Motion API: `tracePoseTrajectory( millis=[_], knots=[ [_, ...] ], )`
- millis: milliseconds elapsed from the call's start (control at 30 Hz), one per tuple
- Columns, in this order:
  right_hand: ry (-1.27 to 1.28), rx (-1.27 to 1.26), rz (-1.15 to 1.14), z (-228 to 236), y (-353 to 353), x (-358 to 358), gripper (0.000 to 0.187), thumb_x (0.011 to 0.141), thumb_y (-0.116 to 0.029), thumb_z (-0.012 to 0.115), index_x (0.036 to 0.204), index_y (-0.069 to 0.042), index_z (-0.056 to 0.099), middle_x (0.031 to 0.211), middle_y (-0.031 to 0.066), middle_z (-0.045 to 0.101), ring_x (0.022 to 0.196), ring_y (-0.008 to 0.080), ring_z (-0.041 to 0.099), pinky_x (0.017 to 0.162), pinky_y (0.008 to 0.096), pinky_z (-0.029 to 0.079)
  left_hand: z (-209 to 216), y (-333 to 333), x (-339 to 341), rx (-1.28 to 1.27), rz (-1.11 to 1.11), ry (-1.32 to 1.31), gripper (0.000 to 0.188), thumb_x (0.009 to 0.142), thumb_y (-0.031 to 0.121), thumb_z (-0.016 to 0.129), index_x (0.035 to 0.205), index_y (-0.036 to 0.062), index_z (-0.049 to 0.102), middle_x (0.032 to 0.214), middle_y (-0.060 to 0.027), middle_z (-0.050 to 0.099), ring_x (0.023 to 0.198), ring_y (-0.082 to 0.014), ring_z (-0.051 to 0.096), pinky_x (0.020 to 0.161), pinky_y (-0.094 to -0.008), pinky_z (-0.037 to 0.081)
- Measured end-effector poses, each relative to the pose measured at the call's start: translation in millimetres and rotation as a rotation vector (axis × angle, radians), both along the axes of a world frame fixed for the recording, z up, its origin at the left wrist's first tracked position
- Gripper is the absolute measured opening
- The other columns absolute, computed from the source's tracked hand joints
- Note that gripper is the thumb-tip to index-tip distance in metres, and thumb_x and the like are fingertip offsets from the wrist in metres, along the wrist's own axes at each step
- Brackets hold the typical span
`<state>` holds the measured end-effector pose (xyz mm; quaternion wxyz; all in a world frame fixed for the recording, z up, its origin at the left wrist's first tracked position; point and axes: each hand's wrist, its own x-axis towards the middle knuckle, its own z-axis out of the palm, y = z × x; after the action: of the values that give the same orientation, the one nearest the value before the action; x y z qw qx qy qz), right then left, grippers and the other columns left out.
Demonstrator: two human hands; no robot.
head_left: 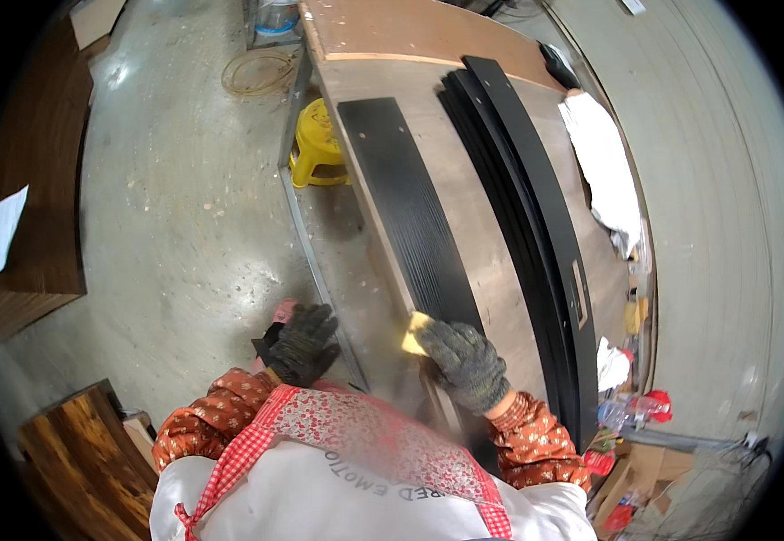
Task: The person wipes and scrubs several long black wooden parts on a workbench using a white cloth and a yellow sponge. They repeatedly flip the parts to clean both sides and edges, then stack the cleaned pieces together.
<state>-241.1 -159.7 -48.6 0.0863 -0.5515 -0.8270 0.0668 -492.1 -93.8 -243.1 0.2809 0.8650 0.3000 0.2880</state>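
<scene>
"Where is the piece lying, and how will it be handling?"

"Centre of the frame: one black board [405,189] is lying flat along the left side of the bench [450,180], running from upper centre down under my right hand [464,365]. Long, thin, grained. I'm judging it stiff, fairly light for its length, perhaps slick on the face and easy to mark; I'd be taking it by both long edges. The yellow pad [417,334], lower down at the board's left edge, is looking light and soft, best held by its sides. Farther right, a stack of black boards [536,225] is lying lengthwise, apart from mine."

"And the hands, left first?"

"Left hand [303,347], lower left of centre: gloved, hanging clear of the bench, fingers loosely spread; nothing is showing in it, palm hidden. Right hand, lower centre: gloved, fingers bunching together and gripping the pad, thumb unclear. Whether the pad is pressing on the board, I'm not able to tell."
</scene>
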Motion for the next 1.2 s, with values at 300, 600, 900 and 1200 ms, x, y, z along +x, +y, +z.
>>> tracePoseTrajectory(
  millis=[300, 600, 900, 1200],
  knots=[
    [0.136, 0.072, -0.338, -12, -141, 6, 0.039, 0.077, -0.004, 0.063, 0.116, -0.005, 0.064, 0.114, 0.0148, 0.067, 0.106, 0.0332, 0.063, 0.094, 0.0425, 0.050, 16, -31, -43, -0.252, 0.075, 0.343, 0.044, 0.079, 0.021, 0.067, 0.119, 0.0072, 0.057, 0.120, -0.0185, 0.059, 0.109, -0.0432, 0.054, 0.094, -0.0498, 0.043],
    [0.005, 0.369, -0.794, -23, -158, -46, 0.043, 0.078, -0.007, 0.069, 0.121, -0.005, 0.062, 0.115, 0.0177, 0.065, 0.105, 0.0362, 0.062, 0.092, 0.0444, 0.050, 22, 84, -34, 0.005, 0.072, 0.058, 0.049, 0.092, 0.022, 0.064, 0.135, 0.0034, 0.051, 0.134, -0.0173, 0.057, 0.124, -0.0341, 0.053, 0.106, -0.0423, 0.040],
    [0.066, 0.334, -0.880, -48, 13, -78, 0.039, 0.083, -0.007, 0.057, 0.122, -0.002, 0.058, 0.115, 0.0174, 0.063, 0.099, 0.0339, 0.062, 0.082, 0.0447, 0.053, 45, 187, -33, 0.061, -0.115, -0.104, 0.047, 0.091, 0.017, 0.066, 0.132, -0.0011, 0.053, 0.129, -0.0204, 0.059, 0.119, -0.0357, 0.056, 0.104, -0.0434, 0.043],
    [0.018, 0.443, -0.903, -75, 43, -93, 0.042, 0.085, -0.011, 0.057, 0.126, -0.003, 0.058, 0.118, 0.0148, 0.060, 0.099, 0.0313, 0.061, 0.078, 0.0436, 0.054, 64, 236, -3, 0.091, -0.295, -0.149, 0.041, 0.092, 0.010, 0.063, 0.131, -0.0012, 0.054, 0.130, -0.0184, 0.060, 0.121, -0.0332, 0.056, 0.105, -0.0426, 0.042]
  ],
)
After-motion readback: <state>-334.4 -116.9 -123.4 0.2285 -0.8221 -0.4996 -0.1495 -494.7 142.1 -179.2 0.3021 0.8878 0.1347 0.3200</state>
